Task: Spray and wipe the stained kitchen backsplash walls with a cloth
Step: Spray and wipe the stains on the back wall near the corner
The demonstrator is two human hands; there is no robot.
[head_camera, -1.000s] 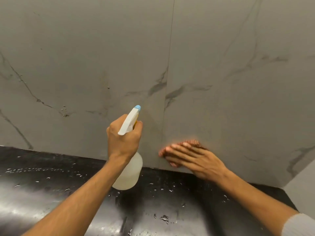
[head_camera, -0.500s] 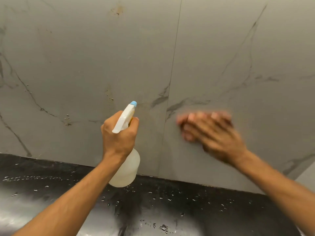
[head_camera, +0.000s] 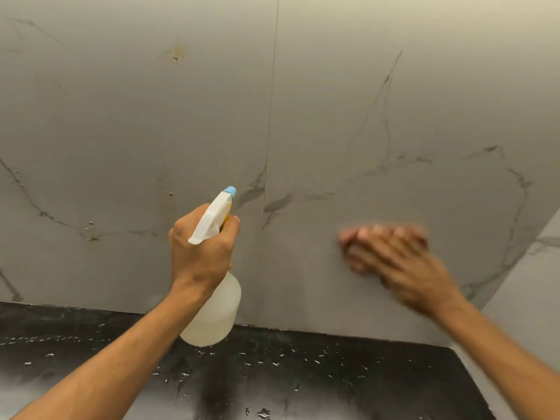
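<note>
The grey marble-look backsplash (head_camera: pixel 333 116) fills the view, with a brown stain (head_camera: pixel 175 53) high up and speckled spots (head_camera: pixel 90 231) at lower left. My left hand (head_camera: pixel 200 250) grips a translucent white spray bottle (head_camera: pixel 212 313) by its neck, and the blue nozzle points at the wall near the tile seam. My right hand (head_camera: pixel 400 262) lies flat against the right tile, blurred by motion. It presses a pinkish cloth (head_camera: pixel 344 237) to the wall. Only the cloth's edge shows past the fingertips.
A black countertop (head_camera: pixel 303 374) dotted with water droplets runs along the bottom. A lighter side wall (head_camera: pixel 530 283) meets the backsplash at the right corner. A vertical tile seam (head_camera: pixel 272 116) runs just right of the bottle.
My right hand swept from the wall's base up, then right and slightly down across the right tile. The left hand with the bottle stayed nearly still. The view tilted up.
</note>
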